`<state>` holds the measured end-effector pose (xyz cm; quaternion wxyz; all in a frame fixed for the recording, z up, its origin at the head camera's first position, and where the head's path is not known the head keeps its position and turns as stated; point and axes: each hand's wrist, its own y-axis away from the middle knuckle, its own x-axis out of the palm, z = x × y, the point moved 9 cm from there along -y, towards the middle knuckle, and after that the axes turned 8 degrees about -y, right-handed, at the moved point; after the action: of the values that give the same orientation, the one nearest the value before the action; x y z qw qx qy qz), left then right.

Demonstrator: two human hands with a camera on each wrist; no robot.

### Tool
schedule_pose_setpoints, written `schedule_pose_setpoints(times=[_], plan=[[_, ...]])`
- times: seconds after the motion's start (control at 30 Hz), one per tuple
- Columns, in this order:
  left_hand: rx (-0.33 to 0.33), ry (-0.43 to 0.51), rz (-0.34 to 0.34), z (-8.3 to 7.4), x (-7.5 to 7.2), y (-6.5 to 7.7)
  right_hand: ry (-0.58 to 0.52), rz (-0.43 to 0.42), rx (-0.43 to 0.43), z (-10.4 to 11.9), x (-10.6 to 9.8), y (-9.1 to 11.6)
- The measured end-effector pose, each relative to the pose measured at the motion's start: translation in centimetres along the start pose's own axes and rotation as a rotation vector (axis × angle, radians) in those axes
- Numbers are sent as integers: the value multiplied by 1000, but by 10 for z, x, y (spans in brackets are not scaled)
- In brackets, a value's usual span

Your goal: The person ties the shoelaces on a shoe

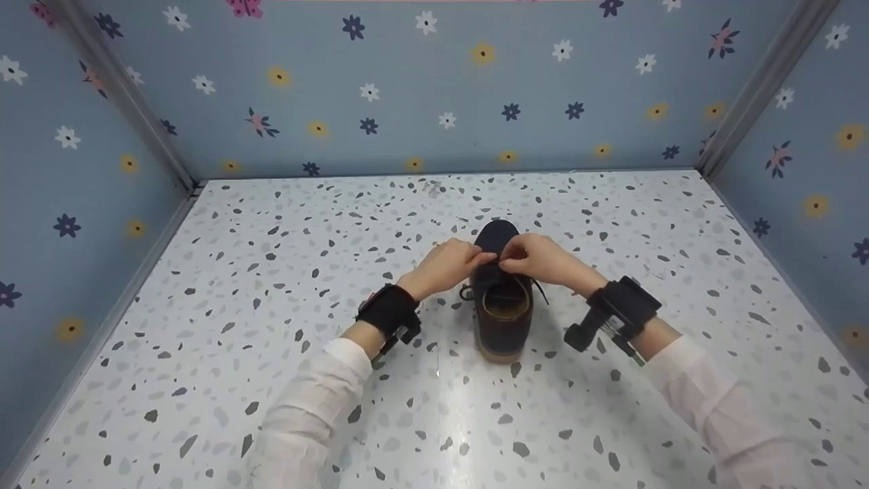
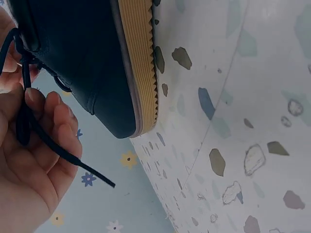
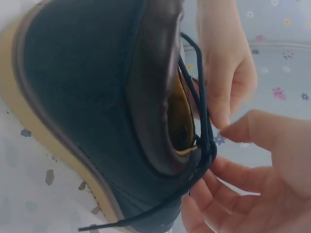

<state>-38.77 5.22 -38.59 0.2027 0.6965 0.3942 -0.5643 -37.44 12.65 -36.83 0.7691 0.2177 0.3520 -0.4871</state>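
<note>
A dark navy shoe (image 1: 502, 337) with a tan ridged sole (image 2: 137, 63) and a brown collar (image 3: 150, 92) stands on the floor, its toe pointing away from me. Over its tongue, my left hand (image 1: 445, 266) pinches the dark shoelace (image 2: 57, 149) between thumb and fingers; a loop and a loose end hang from it. My right hand (image 1: 545, 261) meets it from the other side, thumb and forefinger at the lace by the knot (image 3: 210, 151). Another lace end trails down the shoe's side in the right wrist view. The fingertips partly cover the knot.
White speckled flooring (image 1: 237, 326) surrounds the shoe. Blue flower-patterned panels (image 1: 421, 88) rise at the back and both sides, with grey metal posts (image 1: 767, 81) at the corners. Each wrist wears a black strap (image 1: 390, 312) with a camera.
</note>
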Motion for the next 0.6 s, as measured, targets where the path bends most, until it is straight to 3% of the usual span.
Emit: schedule_pose_setpoints(times=[0.2,0.37,0.47,0.6], plan=[[29,16,-6,-3,-1,0,73,0,60,-2,2,-1],[19,12,3,-2,-1,0,48,111,133,-8,4,-1],[-1,33,27,1,2,1,-11,162,119,-10,5,-1],[-16,81,57,3,8,1,-74,179,35,-9,2,0]])
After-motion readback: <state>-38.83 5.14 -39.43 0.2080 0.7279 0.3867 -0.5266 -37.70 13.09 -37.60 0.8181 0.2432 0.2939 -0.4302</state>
